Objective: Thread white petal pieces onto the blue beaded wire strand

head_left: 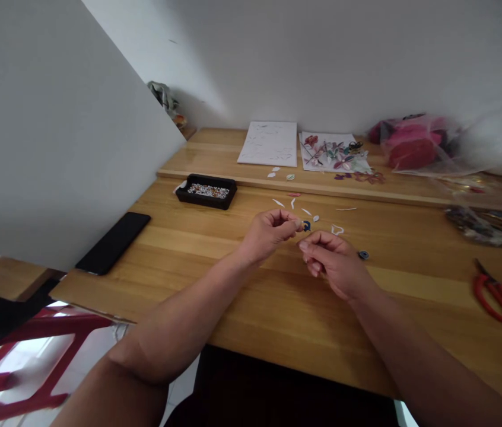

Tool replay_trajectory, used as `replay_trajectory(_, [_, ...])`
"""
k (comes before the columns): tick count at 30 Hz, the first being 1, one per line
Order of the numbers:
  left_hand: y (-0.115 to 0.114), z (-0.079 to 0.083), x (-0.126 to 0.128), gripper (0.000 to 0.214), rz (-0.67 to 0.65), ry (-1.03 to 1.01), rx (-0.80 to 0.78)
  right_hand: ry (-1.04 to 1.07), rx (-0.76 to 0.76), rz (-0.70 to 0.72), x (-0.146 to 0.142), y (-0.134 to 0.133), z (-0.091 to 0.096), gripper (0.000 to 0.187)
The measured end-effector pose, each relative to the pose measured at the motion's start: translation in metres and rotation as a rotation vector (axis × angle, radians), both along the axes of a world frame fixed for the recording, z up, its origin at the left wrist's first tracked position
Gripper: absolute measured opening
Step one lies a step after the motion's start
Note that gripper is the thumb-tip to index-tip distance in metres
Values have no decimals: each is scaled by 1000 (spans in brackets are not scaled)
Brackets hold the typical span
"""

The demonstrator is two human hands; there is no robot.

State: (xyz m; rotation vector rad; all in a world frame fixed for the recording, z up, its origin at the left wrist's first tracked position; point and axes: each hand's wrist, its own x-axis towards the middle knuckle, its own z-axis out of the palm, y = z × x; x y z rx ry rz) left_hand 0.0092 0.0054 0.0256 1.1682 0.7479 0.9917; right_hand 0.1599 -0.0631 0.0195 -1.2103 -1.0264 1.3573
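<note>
Left hand (271, 232) pinches a tiny blue piece (307, 225). Right hand (333, 261) is curled shut, contents unclear. With a fingertip-only grip, the piece may drop among the white scraps (337, 229) on the tabletop (277, 308).

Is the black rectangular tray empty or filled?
Not empty: the black rectangular tray holds a layer of small pale beads across its floor.

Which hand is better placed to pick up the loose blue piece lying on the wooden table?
Probably the right hand: the loose blue piece lies just beside it, while the left hand is farther off, fingertips pinched next to a second blue piece.
</note>
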Motion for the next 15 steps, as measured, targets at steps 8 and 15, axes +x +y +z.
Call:
replay_trajectory(8, [1, -1, -3, 16, -6, 140, 64, -438, 334, -193, 9, -4, 12, 16])
replay_trajectory(15, [-2, 0, -4, 16, -187, 177, 44, -613, 457, -257, 17, -2, 10, 12])
